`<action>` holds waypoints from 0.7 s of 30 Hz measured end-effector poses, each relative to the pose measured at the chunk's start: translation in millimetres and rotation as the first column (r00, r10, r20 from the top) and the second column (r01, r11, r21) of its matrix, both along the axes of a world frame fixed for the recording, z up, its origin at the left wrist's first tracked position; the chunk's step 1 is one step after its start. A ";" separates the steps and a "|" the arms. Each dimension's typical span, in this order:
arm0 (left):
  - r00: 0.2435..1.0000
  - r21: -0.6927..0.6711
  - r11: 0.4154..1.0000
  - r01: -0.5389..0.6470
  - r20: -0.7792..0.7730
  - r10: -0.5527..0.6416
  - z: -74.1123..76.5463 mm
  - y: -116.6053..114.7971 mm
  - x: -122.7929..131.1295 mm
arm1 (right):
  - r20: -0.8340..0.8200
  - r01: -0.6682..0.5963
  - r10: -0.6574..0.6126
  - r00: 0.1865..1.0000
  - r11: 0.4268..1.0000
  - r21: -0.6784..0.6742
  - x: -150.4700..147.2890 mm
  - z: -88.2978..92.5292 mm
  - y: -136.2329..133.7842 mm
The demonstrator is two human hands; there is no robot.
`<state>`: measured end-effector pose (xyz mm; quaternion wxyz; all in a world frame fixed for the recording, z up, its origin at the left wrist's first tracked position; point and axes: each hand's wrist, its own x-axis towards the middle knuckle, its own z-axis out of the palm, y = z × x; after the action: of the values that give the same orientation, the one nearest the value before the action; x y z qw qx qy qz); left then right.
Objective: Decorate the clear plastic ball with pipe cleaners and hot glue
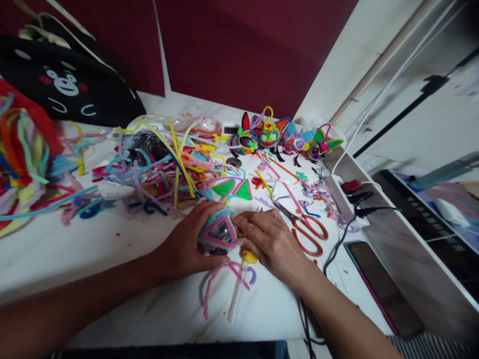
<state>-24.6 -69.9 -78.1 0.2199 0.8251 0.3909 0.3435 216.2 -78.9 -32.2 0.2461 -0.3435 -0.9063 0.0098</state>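
Observation:
A clear plastic ball (220, 231), partly wrapped in pink and light blue pipe cleaners, sits between my two hands above the table. My left hand (189, 242) curves round its left side, thumb below and fingers above. From the right, my right hand (267, 239) presses its fingertips against the ball's wrapped edge; what lies under those fingers is hidden. Just below the hands lie pink pipe cleaner pieces (209, 286) and a clear stick with a yellow tip (235, 294). Two green leaf-shaped pieces (244, 190) edged in pink lie beyond the ball.
Orange-handled scissors (309, 232) lie right of my right hand. A tangled pile of pipe cleaners (149, 174) covers the back left. Several finished colourful balls with ears (269, 133) stand at the back. A phone (383, 286) and black cables (339, 244) are at the right.

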 end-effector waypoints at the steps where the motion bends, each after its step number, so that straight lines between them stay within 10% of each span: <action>1: 1.000 0.009 1.000 -0.013 0.007 0.013 -1.8 0.5 1.2 | 0.000 0.002 -0.002 1.000 1.000 0.001 -0.4 0.1 -0.4; 21: 0.998 0.125 0.990 -0.064 0.003 0.064 1.9 4.1 7.2 | -0.021 -0.002 0.001 1.000 1.000 -0.011 -4.7 -1.1 -3.9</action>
<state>-17.4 -65.8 -76.2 0.1563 0.8245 0.3952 0.3736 211.5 -82.8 -33.2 0.2539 -0.3440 -0.9038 0.0185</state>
